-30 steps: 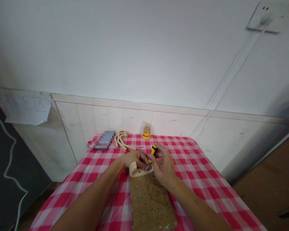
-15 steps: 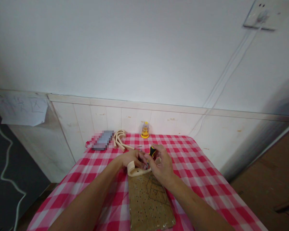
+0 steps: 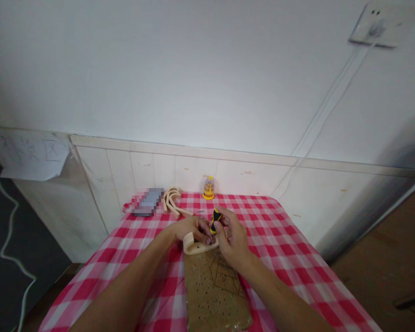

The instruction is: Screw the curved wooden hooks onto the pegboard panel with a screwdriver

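Observation:
A black and yellow screwdriver [image 3: 215, 220] is gripped in my right hand [image 3: 233, 237], tilted slightly, its tip pointing down at a pale wooden piece with a curved, hook-like end [image 3: 189, 244]. My left hand [image 3: 192, 229] is closed over the far side of this wooden piece, fingers beside the screwdriver's tip; they press the wood down and hide part of it. A dark hole shows in the wood near its curved end. Beneath lies a brown board [image 3: 212, 290] with many small holes and drawn lines.
Several curved wooden pieces [image 3: 171, 200] lie at the back left, beside a blurred phone-like slab [image 3: 148, 202]. A yellow-based clear container [image 3: 209, 188] stands near the wall. A small thin metal item [image 3: 200, 211] lies behind my hands. A red-and-white checked cloth [image 3: 290, 258] covers the table.
My right fingers have shifted up and back on the screwdriver, so more of its handle and shaft shows. The left hand and the wooden piece have stayed almost in place.

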Demonstrator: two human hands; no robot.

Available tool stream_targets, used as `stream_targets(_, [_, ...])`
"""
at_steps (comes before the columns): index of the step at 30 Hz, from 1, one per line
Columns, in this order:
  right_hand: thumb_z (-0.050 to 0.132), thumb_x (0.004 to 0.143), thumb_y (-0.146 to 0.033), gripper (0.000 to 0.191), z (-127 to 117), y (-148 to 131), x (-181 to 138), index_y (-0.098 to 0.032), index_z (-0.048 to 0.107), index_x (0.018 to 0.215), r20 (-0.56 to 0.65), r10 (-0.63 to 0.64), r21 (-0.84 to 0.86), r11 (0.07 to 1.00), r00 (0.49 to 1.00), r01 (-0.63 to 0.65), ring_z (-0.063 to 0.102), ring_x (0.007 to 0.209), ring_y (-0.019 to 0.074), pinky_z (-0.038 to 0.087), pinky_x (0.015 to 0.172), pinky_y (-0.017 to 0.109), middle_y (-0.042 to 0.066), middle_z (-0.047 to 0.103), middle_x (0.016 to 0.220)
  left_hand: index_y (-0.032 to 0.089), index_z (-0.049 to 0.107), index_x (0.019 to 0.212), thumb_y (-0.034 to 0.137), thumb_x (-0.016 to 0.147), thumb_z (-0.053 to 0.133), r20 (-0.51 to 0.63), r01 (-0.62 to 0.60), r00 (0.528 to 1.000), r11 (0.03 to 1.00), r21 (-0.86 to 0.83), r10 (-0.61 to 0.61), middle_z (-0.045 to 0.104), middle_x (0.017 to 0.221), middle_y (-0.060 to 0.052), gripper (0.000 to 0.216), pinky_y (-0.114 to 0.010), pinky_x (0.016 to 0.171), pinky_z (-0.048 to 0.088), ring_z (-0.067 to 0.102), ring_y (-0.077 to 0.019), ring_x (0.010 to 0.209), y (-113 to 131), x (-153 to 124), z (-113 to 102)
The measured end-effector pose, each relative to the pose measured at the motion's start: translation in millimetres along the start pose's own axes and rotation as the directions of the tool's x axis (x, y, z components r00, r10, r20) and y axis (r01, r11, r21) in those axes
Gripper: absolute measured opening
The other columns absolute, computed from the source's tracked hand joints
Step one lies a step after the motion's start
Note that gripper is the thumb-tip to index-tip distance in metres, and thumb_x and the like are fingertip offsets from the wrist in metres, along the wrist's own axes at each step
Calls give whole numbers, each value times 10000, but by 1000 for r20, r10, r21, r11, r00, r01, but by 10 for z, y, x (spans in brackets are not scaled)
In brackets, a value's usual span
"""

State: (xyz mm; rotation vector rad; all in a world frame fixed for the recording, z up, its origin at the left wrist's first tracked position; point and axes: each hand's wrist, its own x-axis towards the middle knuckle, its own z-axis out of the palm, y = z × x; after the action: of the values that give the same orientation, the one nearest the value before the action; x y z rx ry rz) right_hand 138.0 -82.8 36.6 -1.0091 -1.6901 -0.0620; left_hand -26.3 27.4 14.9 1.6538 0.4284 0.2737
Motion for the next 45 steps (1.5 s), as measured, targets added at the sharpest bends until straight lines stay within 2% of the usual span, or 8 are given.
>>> stream_targets(11, [540,968,-189,361,-1,-8,9,-253,553,1323,-1,5,-23,1000,1000,-5,754,879,227,633,742,361,85,750,1013,144,811,782,519,557,919,5,4,1000,1000,15,-4,699,765,-28,450,-246,673,427,544,-141,714,4,0,-9])
stream_targets(16, [551,961,-198,355,-5,-21,22,-260,582,1309,4,6,-21,1000,1000,-6,753,870,231,633,773,373,69,753,967,146,809,829,500,558,920,13,8,1000,1000,7,-8,709,762,-28,458,-253,683,434,564,-148,715,16,0,-5])
stream_targets(21, [559,953,-197,351,-1,-34,48,-258,598,1296,2,-3,-28,1000,1000,3,747,852,228,632,789,380,60,753,942,142,798,805,492,538,920,8,36,999,999,2,-36,665,655,-2,457,-251,632,414,530,-130,632,19,0,0])
stream_targets(26, [592,941,-202,340,7,-47,55,-274,632,1271,-9,7,-18,1000,1000,-7,737,835,217,630,786,367,51,759,961,137,789,772,445,505,924,-29,43,999,999,-4,-44,671,692,-5,429,-240,606,394,507,-119,628,15,1,13])
stream_targets(31, [612,948,-235,318,3,-75,72,-281,645,1261,2,4,-27,1000,1000,-4,720,776,195,622,730,329,46,760,984,137,789,770,389,506,909,-54,42,998,999,-9,-42,679,719,-8,384,-240,588,381,490,-115,621,21,0,19])
stream_targets(38, [635,963,-298,287,-7,-89,95,-283,636,1249,-9,-32,-53,998,999,31,694,709,188,595,655,312,46,744,943,126,790,774,397,536,907,-33,54,998,998,-13,-55,659,648,-1,379,-243,599,394,496,-116,611,40,-17,19])
stream_targets(45, [581,970,-225,321,-41,-128,90,-275,587,1287,30,-96,-49,994,995,97,730,884,221,620,763,347,69,747,1034,129,799,765,407,541,915,-22,26,999,1000,-14,-26,658,650,3,376,-243,606,398,492,-111,609,46,-9,15])
